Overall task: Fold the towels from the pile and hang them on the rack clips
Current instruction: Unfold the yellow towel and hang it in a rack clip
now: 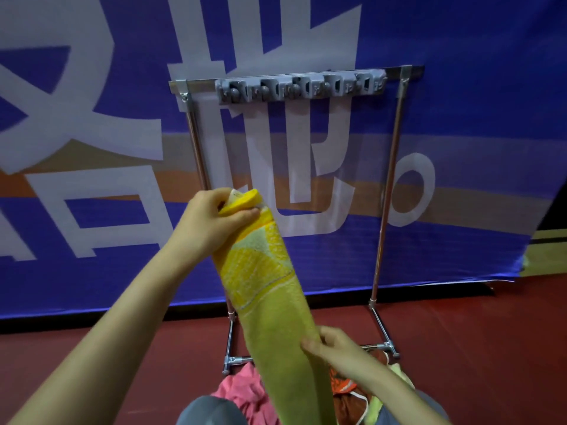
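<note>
Over on the left, the left hand [211, 219] was up at the top end of the yellow-and-green towel [267, 289], fingers curled over the bunched top edge and thumb pressed against it, pinching it tight. The towel hung folded into a long narrow strip, slanting down to the right in front of the rack [390, 179]. Its upper part was bright yellow with a pale patch, its lower part plain green. Above and behind it, well apart, the grey clip strip [300, 87] sat on the rack's top bar. Down at the bottom, the pile [242, 391] lay on the red floor [475, 348] between the rack's feet, a pink towel showing left of the hanging strip and orange, brown and pale green cloth to its right. The right hand [334, 351] held the strip's right edge lower down, thumb on the front, fingers tucked behind, pinching it. A blue banner [92, 240] with white characters filled the background.
</note>
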`<control>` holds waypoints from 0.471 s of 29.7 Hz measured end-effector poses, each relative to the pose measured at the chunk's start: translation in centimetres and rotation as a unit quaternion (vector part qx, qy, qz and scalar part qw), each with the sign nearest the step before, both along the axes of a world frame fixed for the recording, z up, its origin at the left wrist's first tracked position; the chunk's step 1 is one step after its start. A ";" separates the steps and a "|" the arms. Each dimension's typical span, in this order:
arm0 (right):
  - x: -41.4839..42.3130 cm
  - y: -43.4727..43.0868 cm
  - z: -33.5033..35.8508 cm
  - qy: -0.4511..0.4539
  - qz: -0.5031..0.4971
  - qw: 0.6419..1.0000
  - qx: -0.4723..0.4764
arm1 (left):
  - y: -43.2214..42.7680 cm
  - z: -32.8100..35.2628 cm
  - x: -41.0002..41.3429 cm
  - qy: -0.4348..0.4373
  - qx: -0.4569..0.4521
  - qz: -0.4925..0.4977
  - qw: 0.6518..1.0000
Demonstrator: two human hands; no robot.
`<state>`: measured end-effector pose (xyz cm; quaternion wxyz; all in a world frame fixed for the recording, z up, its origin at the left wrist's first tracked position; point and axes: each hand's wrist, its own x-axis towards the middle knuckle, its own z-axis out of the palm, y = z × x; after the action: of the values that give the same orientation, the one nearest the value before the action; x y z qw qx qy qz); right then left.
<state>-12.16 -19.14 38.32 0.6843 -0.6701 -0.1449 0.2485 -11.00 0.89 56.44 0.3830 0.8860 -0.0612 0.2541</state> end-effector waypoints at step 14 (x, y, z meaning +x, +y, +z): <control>1.3 -0.3 5.8 -0.072 0.049 0.996 0.016 | -1.6 -5.6 -1.5 0.200 0.057 -0.120 0.971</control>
<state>-10.86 -19.47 44.08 0.6699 -0.6673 -0.2304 0.2300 -12.49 -0.70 50.87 0.3636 0.9255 -0.1039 0.0198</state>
